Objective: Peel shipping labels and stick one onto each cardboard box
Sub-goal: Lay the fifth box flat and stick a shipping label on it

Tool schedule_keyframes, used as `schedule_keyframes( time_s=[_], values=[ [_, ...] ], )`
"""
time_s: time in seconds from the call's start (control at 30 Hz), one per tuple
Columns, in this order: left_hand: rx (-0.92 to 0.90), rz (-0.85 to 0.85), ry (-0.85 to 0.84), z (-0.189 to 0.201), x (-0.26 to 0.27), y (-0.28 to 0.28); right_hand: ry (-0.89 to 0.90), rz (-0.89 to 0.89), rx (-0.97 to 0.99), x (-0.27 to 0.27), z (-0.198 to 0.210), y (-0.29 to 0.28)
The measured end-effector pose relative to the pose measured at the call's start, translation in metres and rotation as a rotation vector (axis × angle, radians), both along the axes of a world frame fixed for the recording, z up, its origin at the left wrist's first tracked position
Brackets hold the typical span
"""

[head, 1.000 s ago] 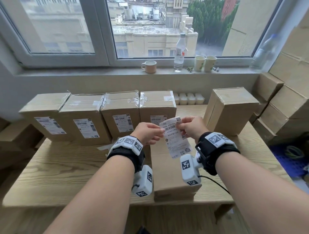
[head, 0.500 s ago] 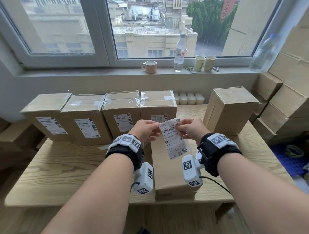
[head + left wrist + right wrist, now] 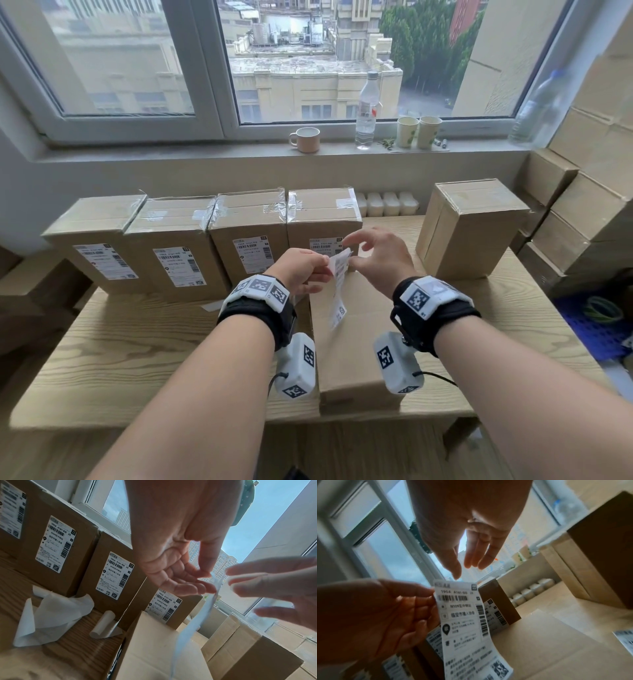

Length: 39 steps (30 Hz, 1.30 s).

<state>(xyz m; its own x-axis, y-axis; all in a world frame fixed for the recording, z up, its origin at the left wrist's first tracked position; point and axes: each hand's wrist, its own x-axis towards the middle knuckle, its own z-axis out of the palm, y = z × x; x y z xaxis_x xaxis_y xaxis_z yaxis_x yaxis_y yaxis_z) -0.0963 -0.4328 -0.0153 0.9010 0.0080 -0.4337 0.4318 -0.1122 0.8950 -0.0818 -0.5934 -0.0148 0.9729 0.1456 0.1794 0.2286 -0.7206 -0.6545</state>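
Observation:
A white shipping label (image 3: 339, 291) hangs edge-on over a flat unlabelled cardboard box (image 3: 359, 353) on the table. My left hand (image 3: 323, 272) pinches the label's upper left edge between thumb and fingers. The right wrist view shows the label's (image 3: 464, 622) printed face with the left hand (image 3: 412, 604) on its edge. My right hand (image 3: 359, 251) hovers open just right of the label's top with its fingers spread, and its thumb tip is close to the top edge. Several labelled boxes (image 3: 250, 236) stand in a row behind. An unlabelled box (image 3: 472, 226) stands upright at right.
Peeled backing papers (image 3: 51, 615) and a curled one (image 3: 102, 626) lie on the wooden table (image 3: 137, 359) left of the flat box. More boxes (image 3: 596, 178) are stacked at right above a blue crate (image 3: 582, 329). A mug (image 3: 306, 139), bottle (image 3: 367, 109) and cups sit on the windowsill.
My right hand let go of the label's top right corner and opened. The label, held flat between both hands before, now hangs edge-on from the left hand alone.

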Motion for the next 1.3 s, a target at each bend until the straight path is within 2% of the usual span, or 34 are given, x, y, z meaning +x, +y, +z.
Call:
schedule_keyframes(
  time_s=[0.1, 0.37, 0.73, 1.03, 1.3],
  values=[
    [-0.005, 0.003, 0.006, 0.003, 0.000, 0.000, -0.032, 0.034, -0.079, 0.001, 0.000, 0.006],
    [-0.058, 0.000, -0.028, 0.004, 0.000, 0.002, -0.052, 0.048, -0.111, 0.002, -0.002, 0.002],
    [-0.076, -0.027, -0.079, 0.004, 0.001, 0.000, 0.113, 0.078, 0.057, 0.006, -0.005, 0.001],
    [-0.064, -0.038, -0.061, 0.005, 0.005, 0.001, 0.179, 0.082, 0.115, 0.012, -0.008, -0.001],
    [0.088, -0.052, -0.138, -0.005, 0.014, 0.003, 0.241, 0.078, 0.194, 0.019, -0.008, -0.002]
  ],
)
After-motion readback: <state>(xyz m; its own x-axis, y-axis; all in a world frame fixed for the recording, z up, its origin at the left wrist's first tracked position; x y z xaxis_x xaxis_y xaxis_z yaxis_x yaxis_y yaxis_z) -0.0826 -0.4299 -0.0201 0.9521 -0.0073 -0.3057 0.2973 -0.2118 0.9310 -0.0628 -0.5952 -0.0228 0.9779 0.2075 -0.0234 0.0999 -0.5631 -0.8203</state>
